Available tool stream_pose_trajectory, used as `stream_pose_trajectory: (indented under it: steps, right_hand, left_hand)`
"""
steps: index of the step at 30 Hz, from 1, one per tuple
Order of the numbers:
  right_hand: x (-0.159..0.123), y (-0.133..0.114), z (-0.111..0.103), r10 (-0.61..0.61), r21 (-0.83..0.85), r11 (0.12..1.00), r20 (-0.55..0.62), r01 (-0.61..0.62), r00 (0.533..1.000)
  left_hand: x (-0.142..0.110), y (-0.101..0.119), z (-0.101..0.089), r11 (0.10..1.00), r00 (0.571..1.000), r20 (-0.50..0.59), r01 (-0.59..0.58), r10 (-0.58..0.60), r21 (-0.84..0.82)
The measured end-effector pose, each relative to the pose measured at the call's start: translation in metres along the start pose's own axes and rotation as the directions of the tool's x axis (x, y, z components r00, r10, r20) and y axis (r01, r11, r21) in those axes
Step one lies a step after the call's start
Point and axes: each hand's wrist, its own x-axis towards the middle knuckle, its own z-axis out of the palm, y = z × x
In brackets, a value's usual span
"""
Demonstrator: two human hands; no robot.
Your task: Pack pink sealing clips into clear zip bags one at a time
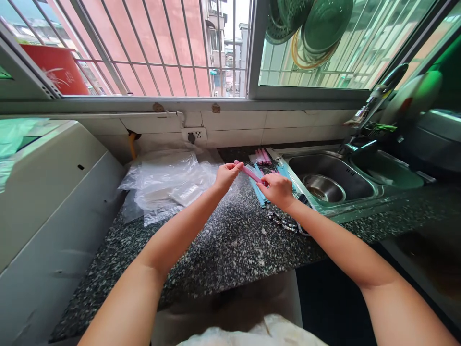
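A slim pink bag-sealing clip (252,174) is held slantwise above the counter between my two hands. My left hand (227,175) pinches its upper left end, fingers closed. My right hand (276,188) is closed around the lower right end, partly hiding it. Beneath and behind the right hand lie several light-blue sealing clips (258,194). More pink clips (263,156) rest farther back, close to the wall. To the left of my left hand, a loose pile of clear plastic bags (169,175) covers the counter.
A steel sink (326,168) with a metal bowl (323,187) and a faucet (374,103) is on the right. A beaded strap (283,222) lies under my right forearm. On the left stands a white appliance (57,192). The speckled counter (230,250) ends in front of me.
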Motion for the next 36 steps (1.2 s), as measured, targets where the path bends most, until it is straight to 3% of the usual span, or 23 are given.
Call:
stream_pose_trajectory:
  steps: [5,9,18,26,32,36]
  right_hand:
    - [0.028,0.018,0.001,0.086,-0.053,0.995,0.07,-0.083,0.994]
    - [0.054,0.037,0.006,0.228,-0.111,0.97,0.119,-0.215,0.966]
    - [0.104,0.063,0.04,0.367,-0.236,0.917,0.183,-0.322,0.912]
    - [0.133,0.074,0.057,0.378,-0.295,0.908,0.274,-0.297,0.884]
    - [0.14,0.075,0.068,0.372,-0.316,0.908,0.307,-0.275,0.876]
    - [0.141,0.073,0.078,0.403,-0.335,0.896,0.338,-0.291,0.85]
  left_hand:
    - [0.052,-0.009,0.021,0.975,0.995,-0.002,-0.102,0.105,0.197]
    - [0.088,-0.013,0.042,0.941,0.995,0.034,-0.097,0.09,0.326]
    - [0.127,-0.025,0.077,0.806,0.996,0.066,-0.091,0.064,0.585]
    - [0.16,-0.043,0.092,0.852,0.996,0.05,-0.091,0.076,0.516]
    - [0.173,-0.057,0.1,0.877,0.997,0.022,-0.073,0.071,0.476]
    - [0.178,-0.068,0.103,0.869,0.996,0.074,-0.079,0.049,0.489]
